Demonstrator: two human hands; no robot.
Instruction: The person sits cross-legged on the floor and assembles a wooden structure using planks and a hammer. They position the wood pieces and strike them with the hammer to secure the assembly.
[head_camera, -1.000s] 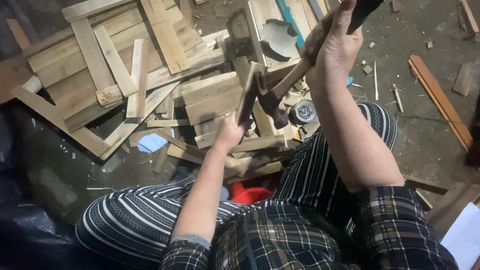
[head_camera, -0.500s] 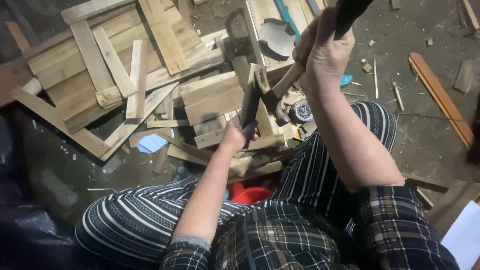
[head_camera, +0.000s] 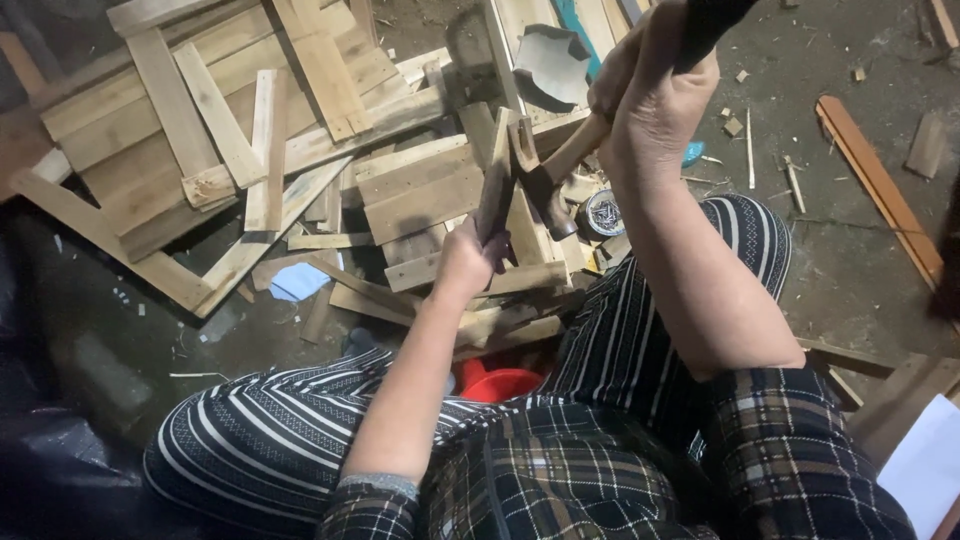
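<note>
The right hand (head_camera: 655, 95) grips a wooden-handled hammer with a dark metal head (head_camera: 545, 185); the butt of its handle runs past the fingers and is cut off by the picture's top edge. The hand hides the middle of the handle. The left hand (head_camera: 470, 262) closes round an upright narrow wooden slat (head_camera: 497, 175), whose lower end is hidden inside the fingers. Just below those fingers, a bright red plastic object (head_camera: 497, 382) shows only partly between the striped knees, its shape unclear. Beside the right forearm, a small round grey tin (head_camera: 603, 213) is half covered, its contents too small to tell. A white sheet (head_camera: 925, 465) is cropped at the right edge.
</note>
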